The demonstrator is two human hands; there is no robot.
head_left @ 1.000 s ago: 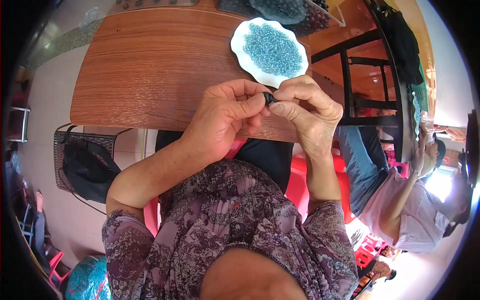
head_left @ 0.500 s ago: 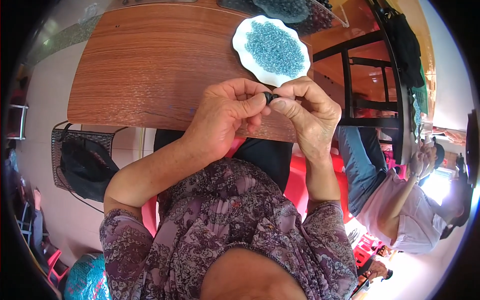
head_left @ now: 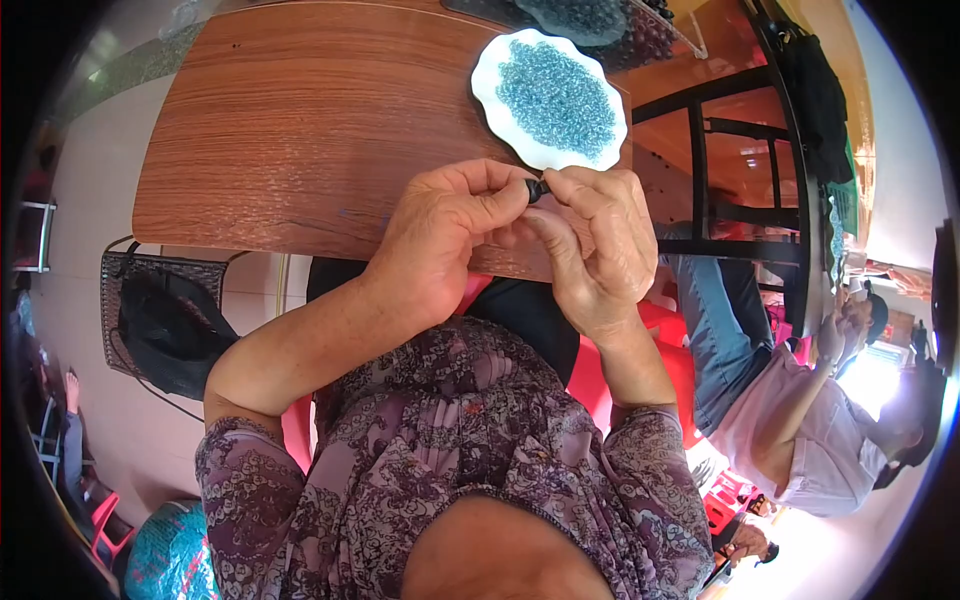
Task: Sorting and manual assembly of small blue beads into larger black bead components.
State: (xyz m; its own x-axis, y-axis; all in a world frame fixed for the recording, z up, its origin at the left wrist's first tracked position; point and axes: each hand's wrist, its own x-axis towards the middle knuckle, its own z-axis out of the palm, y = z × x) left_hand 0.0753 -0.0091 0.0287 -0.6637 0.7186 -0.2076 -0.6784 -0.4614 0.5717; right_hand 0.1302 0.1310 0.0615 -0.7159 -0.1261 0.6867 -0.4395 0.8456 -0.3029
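Just over the table's near edge, my two hands meet at a small black round piece with a ridged look. My left hand is closed, pinching it between thumb and fingers. My right hand curls in from the other side, its index fingertip at the piece's right end and its thumb lower down, apart from it. The fingers cover much of the piece, so its exact kind cannot be made out. Right beyond my right hand lies a white scalloped plate heaped with small clear blue-grey beads.
The brown wood-grain table spreads ahead and to the left. Trays with dark beads lie past the plate. A black metal frame stands at right, near another seated person. At left a chair holds a black bag.
My right thumb has come away from the black piece and dropped lower, and the right hand has turned. The left hand keeps its pinch in nearly the same place.
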